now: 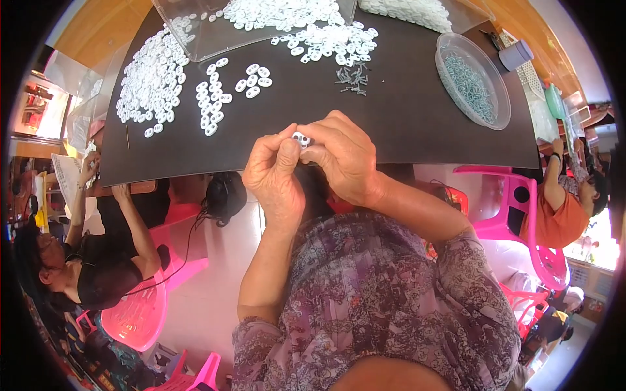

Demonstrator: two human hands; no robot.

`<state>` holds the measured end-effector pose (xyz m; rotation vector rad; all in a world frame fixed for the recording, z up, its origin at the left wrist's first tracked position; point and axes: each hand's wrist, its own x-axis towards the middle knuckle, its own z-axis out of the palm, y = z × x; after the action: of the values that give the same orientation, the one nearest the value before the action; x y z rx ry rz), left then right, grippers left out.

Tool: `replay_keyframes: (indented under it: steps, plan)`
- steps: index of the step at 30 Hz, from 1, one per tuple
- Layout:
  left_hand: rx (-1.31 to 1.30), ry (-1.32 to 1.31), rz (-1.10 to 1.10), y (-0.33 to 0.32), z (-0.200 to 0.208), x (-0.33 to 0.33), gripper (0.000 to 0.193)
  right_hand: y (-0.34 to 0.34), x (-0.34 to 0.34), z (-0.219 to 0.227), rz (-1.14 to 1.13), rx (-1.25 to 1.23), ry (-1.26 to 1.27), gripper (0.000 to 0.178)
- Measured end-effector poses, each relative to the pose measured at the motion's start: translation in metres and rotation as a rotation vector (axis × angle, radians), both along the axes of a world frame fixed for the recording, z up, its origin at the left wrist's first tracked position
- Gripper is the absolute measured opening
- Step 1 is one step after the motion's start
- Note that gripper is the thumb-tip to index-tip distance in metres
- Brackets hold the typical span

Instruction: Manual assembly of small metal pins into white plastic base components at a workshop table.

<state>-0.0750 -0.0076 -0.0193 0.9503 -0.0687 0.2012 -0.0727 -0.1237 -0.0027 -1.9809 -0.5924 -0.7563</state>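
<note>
My left hand [279, 173] and my right hand [345, 153] meet just above the front edge of the dark table. Both pinch a small white oval piece with dark holes [301, 139] between thumbs and fingers. The fingers hide most of it, so I cannot tell whether a screw is in it. Beyond my hands lie a small heap of grey-green screws [353, 79] and a little cluster of white two-hole oval pieces [253, 81]. Left of that cluster, more such pieces stand in a rough column [214, 98].
A big pile of white ovals [153, 81] covers the table's left. At the back are a clear tray [225, 51] of ovals, a loose heap [332, 42] and a filled bag [407, 12]. A round clear dish [501, 98] of screws stands right. People sit on both sides.
</note>
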Motion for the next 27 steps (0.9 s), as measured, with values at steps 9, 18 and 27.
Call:
replay_keyframes:
  steps: [9, 18, 27]
  plan:
    - [0.02, 0.04, 0.005, 0.0, 0.003, -0.004, 0.015, 0.003, -0.007, 0.003, -0.019, 0.04, 0.04, 0.027]
    - [0.052, 0.014, 0.028, -0.004, 0.008, -0.009, 0.015, 0.005, -0.009, 0.002, -0.061, 0.023, 0.004, 0.028]
    - [-0.021, 0.013, 0.027, -0.006, 0.005, -0.014, 0.016, 0.009, -0.007, -0.004, -0.06, 0.08, -0.085, 0.028]
